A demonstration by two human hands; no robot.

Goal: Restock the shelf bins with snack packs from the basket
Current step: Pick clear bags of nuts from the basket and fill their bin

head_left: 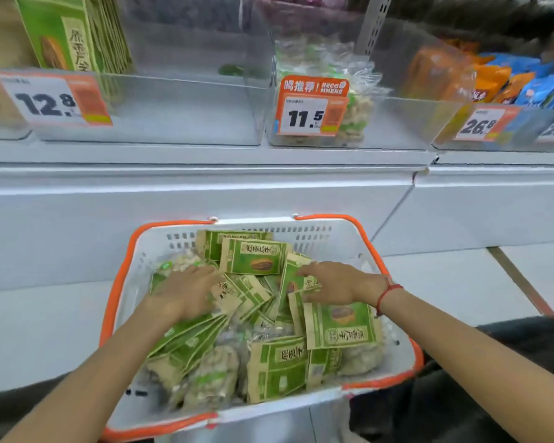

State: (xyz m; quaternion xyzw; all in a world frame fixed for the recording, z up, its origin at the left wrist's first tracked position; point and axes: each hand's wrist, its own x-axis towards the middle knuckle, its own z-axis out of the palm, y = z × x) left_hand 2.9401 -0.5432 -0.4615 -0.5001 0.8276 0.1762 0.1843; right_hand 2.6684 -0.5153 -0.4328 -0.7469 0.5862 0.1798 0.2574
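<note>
Green-and-kraft snack packs (253, 260) fill the white basket (359, 241) with its orange rim, and we have both hands down among them. Our left hand (186, 290) lies flat on a fanned sheaf of packs at about nine o'clock of the heap, fingers fairly straight and pressing, not curled round anything we can make out. Our right hand (333, 281) reaches in from three o'clock, fingers spread wide and pointing toward nine, its fingertips (304, 271) touching one pack's edge; no grip is closed yet.

The loose pack lying highest sits at twelve o'clock of both hands, just beyond the fingertips, its long axis running nine to three. We judge the right hand nearer to it. The clear bin (147, 123) marked 12.8, holding matching packs (68, 36) upright, stands well above at eleven o'clock, mostly unfilled.
</note>
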